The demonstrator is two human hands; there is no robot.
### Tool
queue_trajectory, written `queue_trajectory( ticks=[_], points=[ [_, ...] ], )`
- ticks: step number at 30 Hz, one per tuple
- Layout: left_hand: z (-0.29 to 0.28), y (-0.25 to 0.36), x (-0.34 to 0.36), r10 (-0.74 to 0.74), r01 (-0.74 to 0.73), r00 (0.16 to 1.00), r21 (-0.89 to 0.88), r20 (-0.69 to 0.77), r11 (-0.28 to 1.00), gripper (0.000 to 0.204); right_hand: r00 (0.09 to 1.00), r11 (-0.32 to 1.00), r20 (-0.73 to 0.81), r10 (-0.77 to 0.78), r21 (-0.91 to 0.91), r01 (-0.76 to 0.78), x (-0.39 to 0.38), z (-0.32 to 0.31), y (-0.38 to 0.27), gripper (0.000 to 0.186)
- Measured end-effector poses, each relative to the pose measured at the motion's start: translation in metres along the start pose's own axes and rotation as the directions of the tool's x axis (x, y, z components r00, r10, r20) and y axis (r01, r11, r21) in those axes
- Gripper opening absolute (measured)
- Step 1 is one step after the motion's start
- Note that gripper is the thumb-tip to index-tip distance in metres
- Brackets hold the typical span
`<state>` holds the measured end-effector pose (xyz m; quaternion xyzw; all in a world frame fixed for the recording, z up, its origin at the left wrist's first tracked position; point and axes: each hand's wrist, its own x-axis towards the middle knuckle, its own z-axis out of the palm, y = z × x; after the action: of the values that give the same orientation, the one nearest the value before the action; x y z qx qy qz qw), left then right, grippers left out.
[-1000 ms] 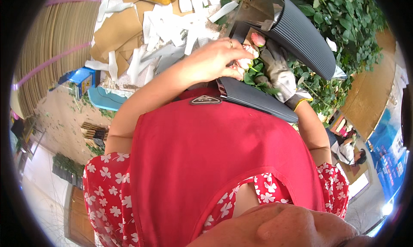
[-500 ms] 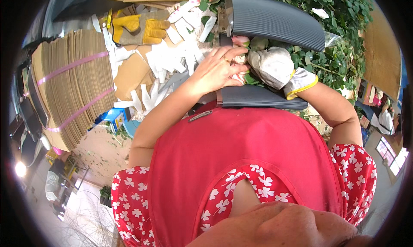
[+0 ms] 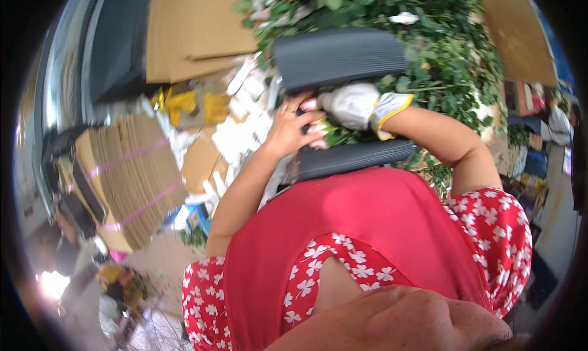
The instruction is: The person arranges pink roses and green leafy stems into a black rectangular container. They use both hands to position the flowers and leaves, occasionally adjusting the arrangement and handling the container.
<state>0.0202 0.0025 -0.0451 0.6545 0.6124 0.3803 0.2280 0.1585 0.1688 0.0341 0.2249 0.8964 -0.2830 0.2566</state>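
Head view: two hands meet over roses between dark ribbed panels

From where I stand, the person in the red apron [image 3: 361, 222] has both hands close together at a small group of pale pink roses [image 3: 318, 130]. The blooms sit between two dark ribbed panels, the upper panel [image 3: 340, 57] beyond them and the lower panel [image 3: 355, 159] right by the apron. The bare left hand [image 3: 293, 126] reaches in from the left, a ring on one finger, its fingers parted over the flower heads and touching them; I cannot tell whether it pinches any bloom. The right hand [image 3: 352, 106] wears a pale glove with a yellow-edged cuff and lies bent across the green leaves below the blooms. Its fingertips are hidden, so I cannot tell how tightly it is closed.

A thick heap of leafy stems [image 3: 441, 63] spreads past the panels and off to the right. Left of the roses lie scattered white sleeves [image 3: 236, 143], with a pair of yellow and grey work gloves [image 3: 214, 108] beside them. Farther left stands a strapped stack of cardboard [image 3: 131, 173], near a blue box [image 3: 195, 216]. Flat brown cardboard sheets [image 3: 196, 33] lie beyond the gloves. At the far right, another person [image 3: 558, 124] in a white top is blurred.
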Motion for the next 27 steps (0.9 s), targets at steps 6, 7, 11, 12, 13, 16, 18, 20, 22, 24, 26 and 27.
queue_trajectory(
  ticks=[6, 7, 11, 12, 13, 16, 18, 20, 22, 24, 26, 27],
  points=[
    [0.009, -0.007, -0.005, -0.192, 0.191, 0.981, -0.164, 0.010, 0.968, 0.018, 0.477, 1.000, -0.878, 0.025, 0.015, -0.025, -0.075, -0.107, 0.059, 0.025],
    [0.012, -0.006, -0.004, -0.204, 0.200, 0.979, -0.190, 0.001, 0.961, 0.017, 0.482, 0.986, -0.864, 0.144, 0.084, -0.144, -0.070, -0.126, 0.094, 0.028],
    [0.012, -0.003, 0.009, -0.092, 0.091, 0.996, -0.100, -0.003, 0.991, 0.037, 0.694, 0.838, -0.623, 0.361, -0.111, -0.535, 0.000, -0.096, 0.254, 0.045],
    [0.008, -0.002, 0.006, -0.212, 0.217, 0.976, -0.165, 0.050, 0.962, 0.046, 0.719, 0.851, -0.574, 0.392, -0.072, -0.520, 0.003, -0.099, 0.245, 0.041],
    [0.005, 0.005, 0.005, -0.292, 0.295, 0.955, -0.180, 0.042, 0.938, 0.050, 0.741, 0.861, -0.525, 0.419, -0.030, -0.508, -0.002, -0.109, 0.231, 0.038],
    [0.008, 0.000, 0.001, -0.302, 0.306, 0.952, -0.165, 0.050, 0.938, 0.053, 0.523, 0.926, -0.823, 0.223, 0.011, -0.378, -0.048, -0.157, 0.236, 0.036],
    [0.011, -0.005, 0.002, -0.243, 0.246, 0.969, -0.157, 0.040, 0.957, 0.054, 0.180, 0.789, -0.788, 0.589, 0.512, -0.340, -0.129, -0.209, 0.241, 0.026],
    [0.011, 0.000, 0.005, -0.256, 0.259, 0.966, -0.139, 0.042, 0.956, 0.054, 0.054, 0.867, -0.909, 0.413, 0.374, -0.329, -0.187, -0.235, 0.219, 0.024],
    [0.009, 0.004, 0.008, -0.221, 0.223, 0.975, -0.124, 0.030, 0.967, 0.053, 0.078, 0.924, -0.960, 0.268, 0.233, -0.303, -0.224, -0.239, 0.157, 0.023],
    [0.007, -0.003, 0.003, -0.235, 0.241, 0.970, -0.087, 0.064, 0.967, 0.051, 0.226, 0.954, -0.951, 0.212, 0.152, -0.258, -0.228, -0.222, 0.098, 0.023],
    [0.008, -0.003, 0.007, -0.254, 0.260, 0.965, -0.135, 0.059, 0.956, 0.055, 0.470, 0.932, -0.865, 0.175, -0.008, -0.363, -0.225, -0.182, 0.054, 0.019],
    [0.001, 0.000, -0.007, -0.352, 0.351, 0.936, -0.122, 0.015, 0.929, 0.057, 0.623, 0.927, -0.777, 0.087, -0.167, -0.337, -0.193, -0.160, 0.049, 0.015]
  ],
)
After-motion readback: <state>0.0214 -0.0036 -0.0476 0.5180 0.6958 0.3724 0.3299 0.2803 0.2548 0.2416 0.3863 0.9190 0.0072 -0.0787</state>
